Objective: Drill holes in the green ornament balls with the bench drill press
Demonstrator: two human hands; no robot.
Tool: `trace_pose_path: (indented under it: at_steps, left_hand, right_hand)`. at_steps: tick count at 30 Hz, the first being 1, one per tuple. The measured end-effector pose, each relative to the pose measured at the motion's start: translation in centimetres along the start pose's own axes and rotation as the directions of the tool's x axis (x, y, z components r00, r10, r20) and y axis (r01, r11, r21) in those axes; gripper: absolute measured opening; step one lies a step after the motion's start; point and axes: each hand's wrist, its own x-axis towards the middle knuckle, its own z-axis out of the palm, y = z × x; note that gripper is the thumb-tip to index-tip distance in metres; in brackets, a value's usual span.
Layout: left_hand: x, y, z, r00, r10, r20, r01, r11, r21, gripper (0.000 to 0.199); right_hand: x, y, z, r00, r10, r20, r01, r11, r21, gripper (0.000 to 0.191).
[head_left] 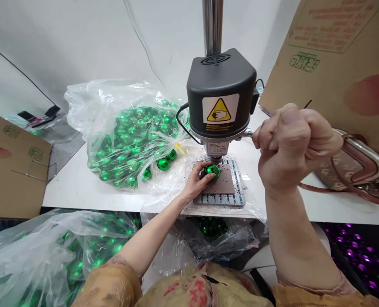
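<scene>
Under the chuck of a small black bench drill press (221, 76), my left hand (198, 179) grips a shiny green faceted ball (212, 171) between thumb and fingers. The ball rests on a brown board (223, 185) on the grey slotted base (239, 187). The drill bit is too hidden to tell whether it touches the ball. At the machine's right side, my right hand (291, 140) is closed in a fist around the feed lever (248, 133). Only a short metal piece of that lever shows.
A clear plastic bag (93, 98) of green balls lies left of the drill press, with a few loose balls (164, 163) beside it. Another bag (33, 256) sits lower left. Cardboard boxes (10, 170) flank the table; a handbag (355, 162) and purple balls (355, 251) are at right.
</scene>
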Motion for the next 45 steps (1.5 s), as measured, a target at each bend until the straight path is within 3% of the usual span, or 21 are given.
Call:
trace_pose_path:
  at_steps: [8,15,17,23,32,45]
  left_hand:
    - [-1.0,0.6,0.1,0.999,-0.043,0.020,0.042,0.997,0.072,0.049]
    - [-0.7,1.4,1.2,0.995,0.095,0.043,-0.102,0.970,0.220,0.045]
    - [-0.7,1.3,1.7,0.995,0.094,0.018,-0.096,0.974,0.205,0.045]
    - [-1.1,0.0,1.9,0.998,-0.065,-0.012,0.065,0.997,0.045,0.055]
    - [-1.0,-0.3,1.8,0.998,-0.058,0.000,0.058,0.997,0.048,0.053]
    - [-1.0,-1.0,1.9,0.998,-0.063,0.000,0.063,0.997,-0.043,0.052]
  right_hand:
    - [-0.1,-0.5,0.2,1.000,0.020,-0.016,-0.021,0.999,-0.028,0.049]
    - [0.0,-0.3,0.3,1.000,0.000,-0.016,-0.001,1.000,-0.003,0.049]
    - [0.0,-0.3,0.2,1.000,0.007,-0.016,-0.007,1.000,-0.007,0.047]
    - [-0.2,-0.4,-0.1,1.000,-0.002,0.021,0.002,1.000,-0.015,0.049]
    - [-2.0,0.5,-0.9,0.995,-0.098,-0.022,0.095,0.989,-0.113,0.050]
    - [-3.4,1.7,-2.1,0.961,-0.273,0.050,0.274,0.961,-0.029,0.046]
